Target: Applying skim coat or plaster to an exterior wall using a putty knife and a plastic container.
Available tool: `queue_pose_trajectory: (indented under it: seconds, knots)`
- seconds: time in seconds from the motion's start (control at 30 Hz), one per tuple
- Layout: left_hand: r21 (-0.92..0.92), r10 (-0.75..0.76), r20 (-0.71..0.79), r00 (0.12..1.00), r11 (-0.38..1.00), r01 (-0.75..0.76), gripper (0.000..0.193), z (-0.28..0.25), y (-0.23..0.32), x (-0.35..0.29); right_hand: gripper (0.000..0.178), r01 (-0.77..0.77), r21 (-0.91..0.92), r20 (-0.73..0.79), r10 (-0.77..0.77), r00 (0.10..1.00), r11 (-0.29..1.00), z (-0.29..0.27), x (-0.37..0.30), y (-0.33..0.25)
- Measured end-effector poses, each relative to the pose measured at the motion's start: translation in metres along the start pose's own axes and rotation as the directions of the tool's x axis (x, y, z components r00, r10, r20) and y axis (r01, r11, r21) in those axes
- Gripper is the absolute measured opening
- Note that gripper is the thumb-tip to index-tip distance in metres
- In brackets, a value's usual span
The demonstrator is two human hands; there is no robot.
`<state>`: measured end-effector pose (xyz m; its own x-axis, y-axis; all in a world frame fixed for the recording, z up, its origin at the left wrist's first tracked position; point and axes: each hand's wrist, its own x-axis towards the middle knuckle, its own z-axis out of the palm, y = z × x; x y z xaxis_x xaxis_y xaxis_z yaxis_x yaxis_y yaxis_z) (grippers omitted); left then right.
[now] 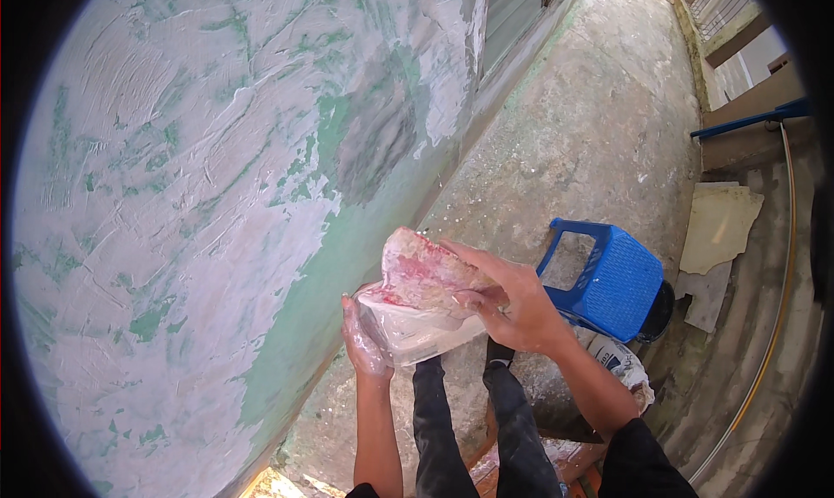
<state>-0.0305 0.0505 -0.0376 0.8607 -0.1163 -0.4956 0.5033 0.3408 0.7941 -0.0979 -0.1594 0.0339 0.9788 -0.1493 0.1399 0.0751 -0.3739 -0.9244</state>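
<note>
My left hand, smeared with white plaster, is wrapped round the side of a translucent plastic container. In my right hand is a flat, plaster-smeared red-and-white piece, pinched between the thumb and fingers. It is tilted over the container and hides much of the opening; I cannot make out exactly what tool it is. Both things are held in front of my legs, beside a green wall with rough white plaster spread over much of it.
A blue plastic stool lies tipped at my right, with a black round thing behind it. Closer in is a white printed bag. Farther right are a pale broken board, a yellowish hose and a blue bar.
</note>
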Motion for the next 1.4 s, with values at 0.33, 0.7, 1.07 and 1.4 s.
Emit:
queue_pose_trajectory:
  seconds: [0.33, 0.7, 1.07, 1.4]
  knots:
    - [0.025, -0.060, 0.049, 0.997, 0.998, 0.059, 0.061, -0.004, 0.020, 0.013, 0.051, -0.207, 0.771, -0.037, 0.368, 0.929, 0.602, 0.011, 0.024, 0.012]
    - [0.019, -0.121, -0.065, 0.991, 0.992, 0.122, 0.063, -0.070, 0.004, 0.024, 0.034, 0.298, 0.140, -0.764, -0.089, 0.639, 0.944, 0.092, 0.102, 0.014]
    - [0.095, -0.051, -0.156, 0.986, 0.993, 0.066, 0.068, -0.114, 0.005, 0.019, 0.061, 0.430, 0.070, -0.673, -0.276, 0.686, 0.900, 0.155, 0.089, -0.007]
    - [0.107, -0.140, -0.133, 0.981, 0.982, 0.155, 0.068, -0.106, -0.007, 0.022, 0.058, 0.347, -0.134, -0.693, -0.338, 0.637, 0.928, 0.160, 0.141, -0.001]
